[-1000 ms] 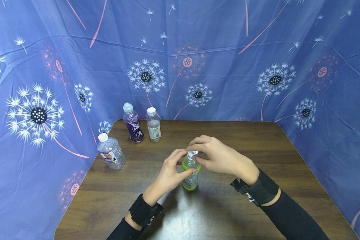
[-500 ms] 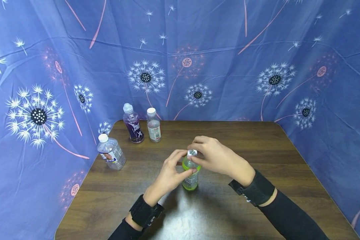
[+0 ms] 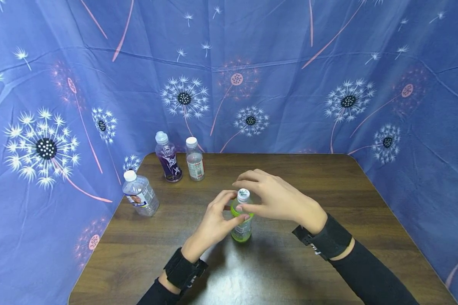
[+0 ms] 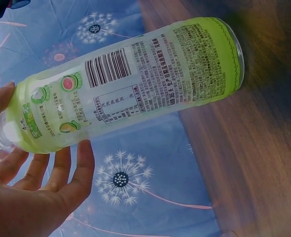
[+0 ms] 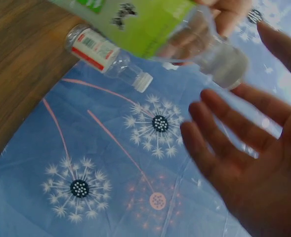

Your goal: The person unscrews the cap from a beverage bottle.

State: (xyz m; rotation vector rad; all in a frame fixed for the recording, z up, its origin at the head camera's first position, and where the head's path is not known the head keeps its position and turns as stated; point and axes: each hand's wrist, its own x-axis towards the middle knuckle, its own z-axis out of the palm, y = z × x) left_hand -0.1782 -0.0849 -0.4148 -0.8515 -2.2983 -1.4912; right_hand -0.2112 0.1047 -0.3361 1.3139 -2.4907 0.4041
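A clear plastic bottle [image 3: 242,232] with a green label stands upright on the table. My left hand [image 3: 215,220] grips it round the shoulder, thumb on one side and fingers on the other. In the left wrist view the barcode side of the bottle [image 4: 125,89] shows, with the fingertips against the label's upper end. The white cap [image 3: 243,195] sits on the bottle's neck. Around it my right hand [image 3: 275,197] is spread, thumb and fingers parted. The right wrist view has the fingers [image 5: 234,116] loosely extended beside the cap [image 5: 228,66], holding nothing.
Three other capped bottles stand at the table's left: a clear one [image 3: 142,197] near the left edge, a purple one [image 3: 169,163] and a small clear one [image 3: 195,163] towards the back. A blue dandelion-print cloth [image 3: 290,84] hangs round the wooden table [image 3: 313,262].
My right hand has let go of the cap; its fingers have spread, leaving the cap top in view. The left hand has kept its grip on the bottle.
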